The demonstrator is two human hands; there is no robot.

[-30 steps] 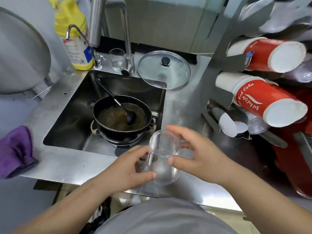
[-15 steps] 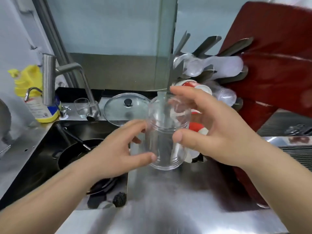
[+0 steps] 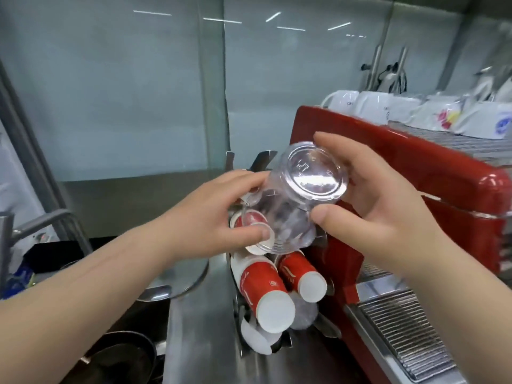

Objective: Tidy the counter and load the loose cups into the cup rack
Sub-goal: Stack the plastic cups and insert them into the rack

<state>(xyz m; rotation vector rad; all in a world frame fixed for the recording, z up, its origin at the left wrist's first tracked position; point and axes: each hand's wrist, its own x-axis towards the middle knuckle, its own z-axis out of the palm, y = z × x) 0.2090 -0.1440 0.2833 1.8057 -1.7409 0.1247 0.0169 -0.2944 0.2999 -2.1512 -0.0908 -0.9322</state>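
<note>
Both hands hold a clear plastic cup (image 3: pixel 293 200), tilted with its base toward me and its mouth toward the cup rack (image 3: pixel 263 159). My left hand (image 3: pixel 221 217) grips the cup near its rim. My right hand (image 3: pixel 368 200) grips the base end, thumb below and fingers above. The metal cup rack stands on the counter just behind and below the cup. Stacks of red paper cups (image 3: pixel 266 289) lie in its lower slots, white bases toward me, with a second red stack (image 3: pixel 302 275) beside them. A clear cup stack (image 3: pixel 303 314) sits lower still.
A red espresso machine (image 3: pixel 415 178) fills the right side, white mugs (image 3: pixel 374 106) upside down on top and a drip grate (image 3: pixel 404 333) below. The steel counter (image 3: pixel 199 328) runs down the middle. A dark pan (image 3: pixel 124 358) sits lower left, a tap (image 3: pixel 36 225) at the left.
Both hands have lifted the clear cup from the counter by the sink up to the rack and tipped it over, base toward me. My view has swung right toward the red machine.
</note>
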